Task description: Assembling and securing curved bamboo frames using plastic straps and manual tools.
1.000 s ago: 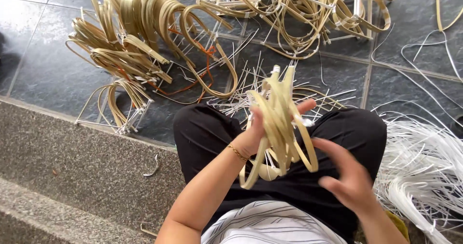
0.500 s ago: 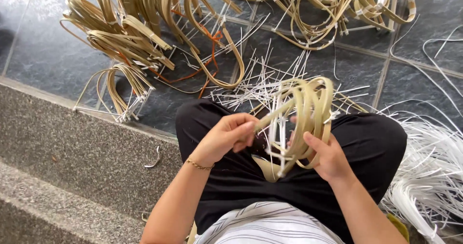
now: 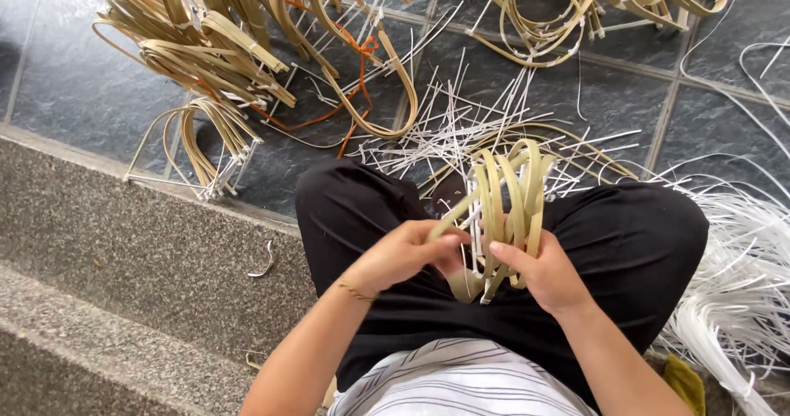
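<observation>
So both hands are on one bundle [image 3: 504,210] of bent tan strips, held over the lap between the knees, right about dead center of the view. Left hand [image 3: 407,255] comes in from 7 o'clock with its grip pinched together on the strips at the lower left of the bundle, thumb and fingertips meeting on them. Right hand [image 3: 543,274] comes in from 5 o'clock, grip clamped on the bundle's lower end, thumb lying across the front. The strips loop upward toward 12 o'clock in a narrow arch, with a few thin white ties [image 3: 475,218] running through them. A thin bracelet [image 3: 355,291] sits on the left wrist.

Person is sitting in black trousers [image 3: 634,243] and a striped top [image 3: 461,383], legs out over a dark tiled floor [image 3: 74,95]. At 10 to 11 o'clock there's a big heap [image 3: 206,46] of the same looped strips, with an orange cord [image 3: 358,70] tangled in it. More loops [image 3: 576,4] lie at 1 o'clock. Loose white offcuts [image 3: 461,120] are scattered on the floor just beyond the knees, and a thick mass of white strands [image 3: 741,276] piles up at 3 to 4 o'clock. A granite step [image 3: 123,251] runs along 8 o'clock.
</observation>
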